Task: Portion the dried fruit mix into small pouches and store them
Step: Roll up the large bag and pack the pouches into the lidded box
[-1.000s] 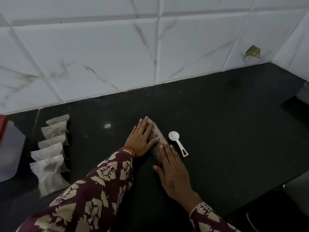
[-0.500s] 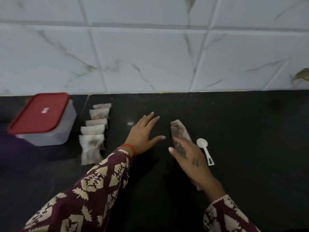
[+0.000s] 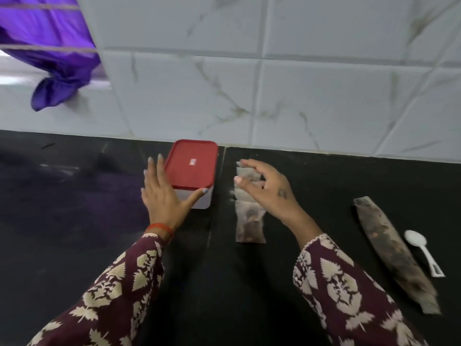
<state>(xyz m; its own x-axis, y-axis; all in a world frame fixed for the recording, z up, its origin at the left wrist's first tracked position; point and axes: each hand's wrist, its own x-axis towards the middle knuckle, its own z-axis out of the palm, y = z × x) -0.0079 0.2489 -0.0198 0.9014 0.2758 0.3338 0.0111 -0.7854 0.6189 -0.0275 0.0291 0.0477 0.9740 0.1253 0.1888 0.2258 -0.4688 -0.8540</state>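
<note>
1. The tiled wall, white with grey veining, runs along the back of the scene.
2. The black worktop meets the wall and carries everything below.
3. A purple cloth hangs at the upper left, its knotted end dangling in front of the wall.
4. The container, a pale box with a red lid shut on it, stands on the worktop close to the wall.
5. The large bag of dried fruit mix lies flat and slanted at the right, well apart from the container.
6. The left hand rests against the container's left side, its fingers straight and released, the thumb laid along the near bottom edge of the box.
7. The right hand hovers over the far end of the pouch row, its fingers loosely curved and grasping nothing.
8. The small pouches lie in an overlapping row just right of the container; the nearest shows dark fruit pieces inside.
9. The white spoon lies just beside the large bag, on its right, bowl toward the wall.
</note>
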